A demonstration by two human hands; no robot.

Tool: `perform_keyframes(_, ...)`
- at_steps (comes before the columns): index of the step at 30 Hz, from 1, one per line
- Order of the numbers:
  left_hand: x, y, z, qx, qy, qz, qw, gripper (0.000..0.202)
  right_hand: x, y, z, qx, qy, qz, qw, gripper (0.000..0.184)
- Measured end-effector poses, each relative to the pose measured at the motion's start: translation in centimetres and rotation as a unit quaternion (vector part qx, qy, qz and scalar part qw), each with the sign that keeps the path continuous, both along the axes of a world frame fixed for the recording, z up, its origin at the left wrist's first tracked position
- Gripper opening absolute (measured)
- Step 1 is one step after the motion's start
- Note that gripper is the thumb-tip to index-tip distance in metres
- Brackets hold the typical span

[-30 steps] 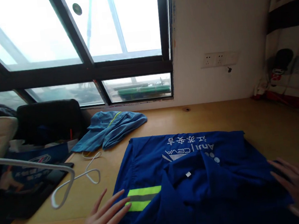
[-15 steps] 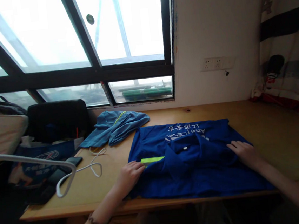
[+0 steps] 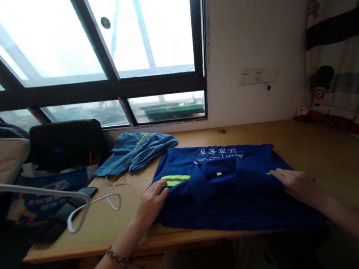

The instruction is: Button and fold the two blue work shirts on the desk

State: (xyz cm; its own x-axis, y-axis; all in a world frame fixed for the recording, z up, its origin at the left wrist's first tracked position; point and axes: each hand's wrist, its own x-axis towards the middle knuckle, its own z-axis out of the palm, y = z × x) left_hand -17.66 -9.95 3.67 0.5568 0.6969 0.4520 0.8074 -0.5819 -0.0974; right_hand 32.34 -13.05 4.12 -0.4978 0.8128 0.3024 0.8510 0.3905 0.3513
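A dark blue work shirt (image 3: 237,209) with white lettering lies across the wooden table, its collar and small white label facing up. My left hand (image 3: 152,198) pinches the shirt at its left side, beside a yellow-green reflective stripe (image 3: 176,180). On the opposite side my right hand (image 3: 296,182) grips the cloth, with a sliver of yellow-green showing at the fingertips. The fabric between both hands is partly folded over, and the lettering's lower line is partly covered by the collar.
A lighter blue garment (image 3: 136,151) lies crumpled at the back left of the table (image 3: 338,170). Near it are a white cable (image 3: 114,195) and a dark phone (image 3: 88,191). A black chair (image 3: 67,141) and bags stand left; a wall and curtain (image 3: 344,63) bound the right.
Both hands have moved slightly up and away from me with the cloth. The collar now lies flatter and farther over the lettering, and more of the left stripe shows.
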Motion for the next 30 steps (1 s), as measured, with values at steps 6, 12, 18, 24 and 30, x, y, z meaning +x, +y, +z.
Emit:
perform_keyframes(6,-1.2,-0.7,-0.8,-0.082,0.028,-0.041,0.995,0.049,-1.8,-3.9,-2.3,-0.041,0.019,-0.024,0.999,0.042)
perform_keyframes(12,1.5,-1.3,-1.5,-0.083,0.028,-0.042,0.995,0.041,-3.4,-4.0,0.3,-0.01,0.028,-0.06,0.998,0.03)
perform_keyframes(18,1.7,-1.3,-2.8,-0.061,-0.021,0.026,0.998,0.028,-4.0,-7.6,1.4,0.028,0.042,-0.08,0.996,0.029)
perform_keyframes(24,1.6,-1.3,-2.1,-0.005,-0.031,0.045,0.998,0.025,-2.4,-9.1,-2.7,-0.011,0.054,-0.057,0.997,0.05)
perform_keyframes(30,8.2,-8.2,0.1,0.031,0.015,-0.243,0.969,0.025,-2.8,-8.0,-1.8,-0.029,0.054,-0.026,0.998,0.05)
